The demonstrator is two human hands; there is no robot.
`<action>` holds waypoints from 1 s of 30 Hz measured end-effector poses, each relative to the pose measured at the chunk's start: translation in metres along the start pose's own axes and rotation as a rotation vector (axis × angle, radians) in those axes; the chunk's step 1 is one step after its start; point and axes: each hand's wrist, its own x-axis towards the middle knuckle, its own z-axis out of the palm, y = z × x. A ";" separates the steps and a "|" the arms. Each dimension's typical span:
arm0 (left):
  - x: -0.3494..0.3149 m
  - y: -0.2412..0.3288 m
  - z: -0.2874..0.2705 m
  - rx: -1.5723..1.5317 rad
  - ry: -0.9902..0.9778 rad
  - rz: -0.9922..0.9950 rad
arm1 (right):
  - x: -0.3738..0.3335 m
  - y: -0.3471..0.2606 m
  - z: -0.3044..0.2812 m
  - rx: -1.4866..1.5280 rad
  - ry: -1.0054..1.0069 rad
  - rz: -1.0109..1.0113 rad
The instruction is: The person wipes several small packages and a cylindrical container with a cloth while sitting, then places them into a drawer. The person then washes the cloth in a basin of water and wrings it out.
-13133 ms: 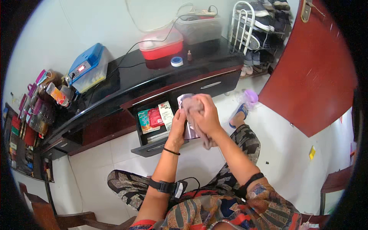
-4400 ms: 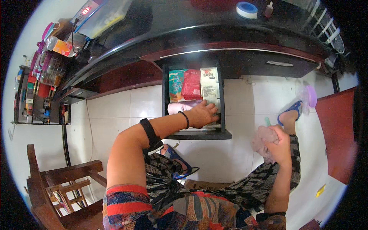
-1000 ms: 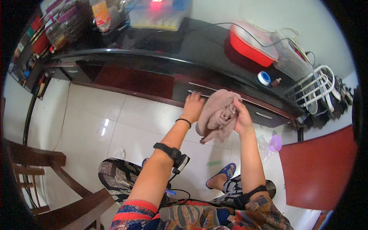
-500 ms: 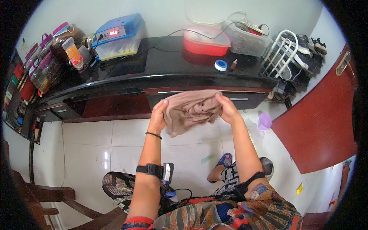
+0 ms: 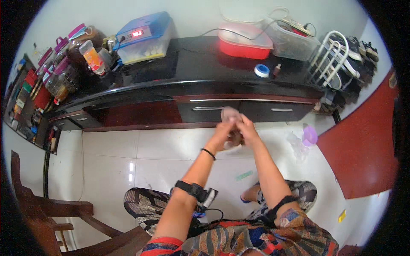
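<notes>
A brownish-pink cloth (image 5: pixel 231 113) is bunched up between my two hands, in front of the drawers and above the floor. My left hand (image 5: pixel 222 134) is closed on its left side. Close against it, my right hand (image 5: pixel 247 130) grips the right side. Part of the cloth sticks up above my fingers and a little shows below them. Motion blurs the fingertips and the folds, so the exact hold is hard to make out.
A black counter (image 5: pixel 196 59) bears a blue-lidded box (image 5: pixel 145 40), a red container (image 5: pixel 243 46), a tape roll (image 5: pixel 262 71) and lidded jars (image 5: pixel 64 77). Shoes crowd a white rack (image 5: pixel 335 59). A purple cup (image 5: pixel 309 135) lies near a red door (image 5: pixel 358 145). Wooden chair parts (image 5: pixel 64 208) stand lower left.
The cloth was stretched wide between my spread hands; now it is gathered into a small bundle. My hands have come together, and the whole view has shifted slightly.
</notes>
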 end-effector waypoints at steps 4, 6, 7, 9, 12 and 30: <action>0.001 0.015 -0.029 0.009 0.156 0.041 | 0.022 0.009 -0.003 -0.116 0.221 -0.120; -0.001 0.039 -0.065 0.062 0.472 0.254 | 0.042 -0.002 -0.015 -0.164 0.371 -0.469; -0.007 0.052 -0.086 -0.040 0.575 0.298 | 0.052 -0.007 -0.018 -0.182 0.487 -0.588; -0.021 0.070 -0.122 -0.126 0.779 0.339 | 0.078 -0.013 -0.009 -0.191 0.654 -0.505; -0.035 0.075 -0.150 -0.077 0.854 0.391 | 0.114 0.006 0.055 -0.642 0.700 -0.667; -0.236 0.194 -0.013 0.209 0.857 1.118 | -0.079 -0.263 0.248 -0.440 -0.697 -0.830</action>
